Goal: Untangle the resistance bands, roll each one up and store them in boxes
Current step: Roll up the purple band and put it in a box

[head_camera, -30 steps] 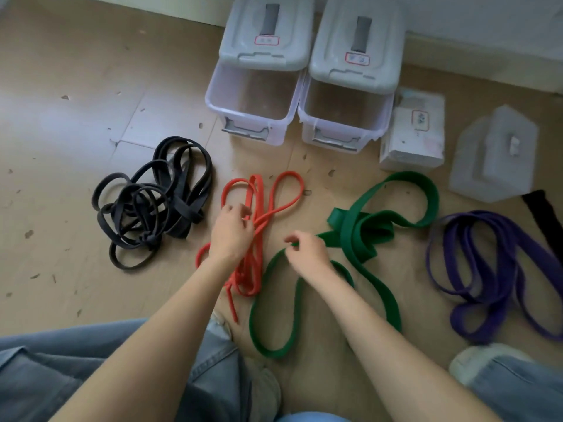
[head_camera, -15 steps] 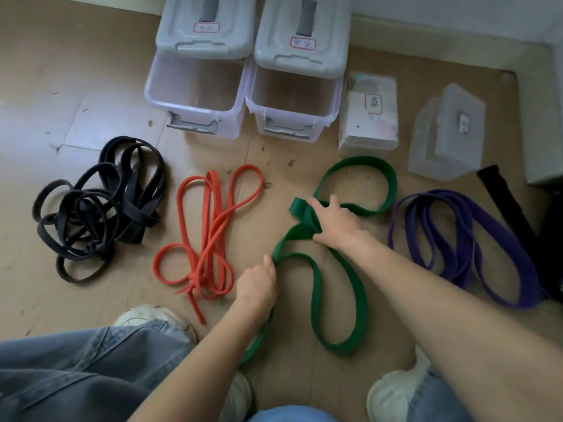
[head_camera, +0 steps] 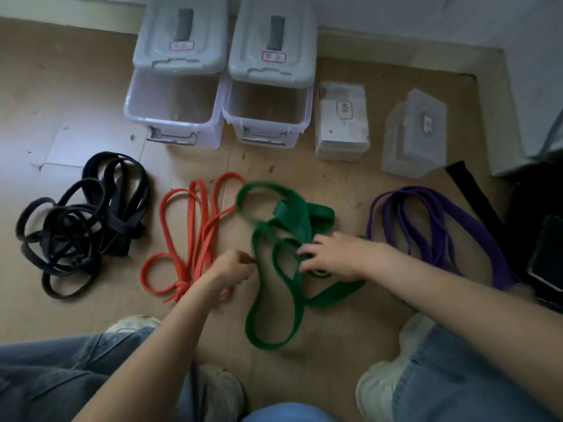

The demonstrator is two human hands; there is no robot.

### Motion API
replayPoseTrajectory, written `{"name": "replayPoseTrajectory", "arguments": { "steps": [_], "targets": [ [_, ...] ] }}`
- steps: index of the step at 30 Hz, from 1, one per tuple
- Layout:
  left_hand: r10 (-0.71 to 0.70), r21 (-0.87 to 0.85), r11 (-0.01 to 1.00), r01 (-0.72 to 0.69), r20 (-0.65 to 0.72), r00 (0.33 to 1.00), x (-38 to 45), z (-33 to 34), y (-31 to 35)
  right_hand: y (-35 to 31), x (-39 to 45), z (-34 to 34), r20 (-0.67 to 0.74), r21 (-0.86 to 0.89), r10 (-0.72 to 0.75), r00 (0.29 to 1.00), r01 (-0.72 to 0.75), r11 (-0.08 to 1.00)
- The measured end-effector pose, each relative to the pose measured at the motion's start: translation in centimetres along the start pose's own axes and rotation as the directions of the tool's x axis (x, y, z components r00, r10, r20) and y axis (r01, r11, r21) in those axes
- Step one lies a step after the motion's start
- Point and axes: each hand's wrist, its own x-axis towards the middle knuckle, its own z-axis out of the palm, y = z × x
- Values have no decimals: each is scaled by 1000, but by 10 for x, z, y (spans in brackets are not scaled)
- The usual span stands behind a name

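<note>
While the green band runs lengthwise away from the person, the left hand pinches one strand; the right hand presses splayed on its middle.

Green band's upper loop motion-blurred; black strap edge-cropped.

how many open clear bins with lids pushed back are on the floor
2. The left bin stands beyond the black bands; the right bin stands beside it, beyond the green band. Two smaller closed boxes stand to their right. None seem hidden.
</note>
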Motion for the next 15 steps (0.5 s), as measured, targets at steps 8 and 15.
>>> {"name": "replayPoseTrajectory", "arguments": {
  "steps": [8,15],
  "targets": [
    [611,703,615,-358,-138,779,6,-1,22,-7,-9,46,-333,132,115,936,-74,988],
    [488,959,6,-282,243,838,42,-24,44,10,-10,78,74,334,471,879,-467,819]
  ]
}}
